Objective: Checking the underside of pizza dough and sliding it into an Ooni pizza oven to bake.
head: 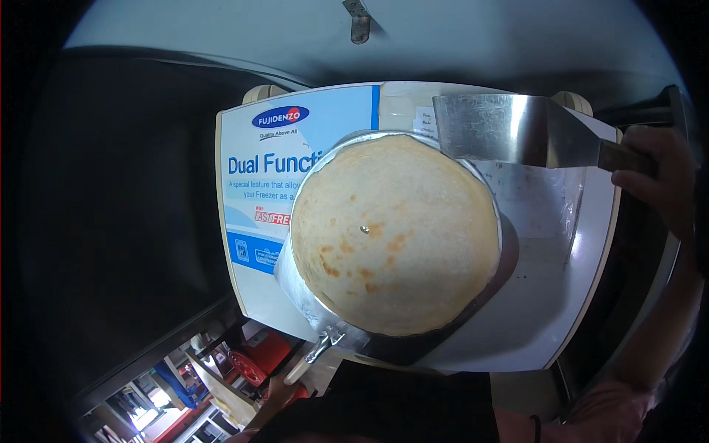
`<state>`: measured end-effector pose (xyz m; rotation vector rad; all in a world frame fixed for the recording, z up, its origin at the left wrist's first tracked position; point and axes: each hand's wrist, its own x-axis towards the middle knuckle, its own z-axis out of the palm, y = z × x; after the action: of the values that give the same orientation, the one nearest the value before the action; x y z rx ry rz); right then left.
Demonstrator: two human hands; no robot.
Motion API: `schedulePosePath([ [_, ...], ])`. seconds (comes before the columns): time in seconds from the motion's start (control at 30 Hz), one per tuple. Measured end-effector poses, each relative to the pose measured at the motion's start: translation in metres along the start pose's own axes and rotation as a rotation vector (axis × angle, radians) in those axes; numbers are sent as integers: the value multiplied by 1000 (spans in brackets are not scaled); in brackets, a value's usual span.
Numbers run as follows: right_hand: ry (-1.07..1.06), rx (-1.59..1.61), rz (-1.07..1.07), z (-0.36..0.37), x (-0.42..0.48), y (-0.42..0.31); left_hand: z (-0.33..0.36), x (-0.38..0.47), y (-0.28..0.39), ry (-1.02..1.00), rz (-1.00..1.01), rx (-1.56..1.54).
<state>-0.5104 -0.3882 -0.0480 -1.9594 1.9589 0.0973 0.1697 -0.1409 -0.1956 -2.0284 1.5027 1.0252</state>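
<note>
My left hand [280, 392] is around the end of the handle of a metal peel [296, 290] at the lower left. On the peel rests a large round flatbread [399, 238], pale with browned spots and one small hole. A thin whitish metal rim shows around much of its edge. My right hand [659, 171] grips the handle of a wide steel turner [493, 130] at the upper right. The turner's blade points left, and in this view its corner overlaps the bread's upper right edge; I cannot tell whether they touch.
Below the bread is a white chest freezer lid [532, 310] with a blue Fujidenzo sticker [249, 138] and papers bearing writing under plastic [532, 205]. A pale wall or panel [471, 39] with a metal latch [360, 27] stands behind. A red container [257, 354] sits lower left.
</note>
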Motion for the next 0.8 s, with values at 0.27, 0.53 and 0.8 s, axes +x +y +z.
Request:
schedulePosePath([
  [0.27, -171, 371, 26, 19, 16, 39, 5, 2, -8, 39, 48, 18],
  [0.53, -81, 261, 16, 12, 9, 35, 9, 7, -12, 14, 55, -17],
  [0.8, -72, 330, 10, 21, 11, 25, 12, 2, -22, 22, 33, 55],
])
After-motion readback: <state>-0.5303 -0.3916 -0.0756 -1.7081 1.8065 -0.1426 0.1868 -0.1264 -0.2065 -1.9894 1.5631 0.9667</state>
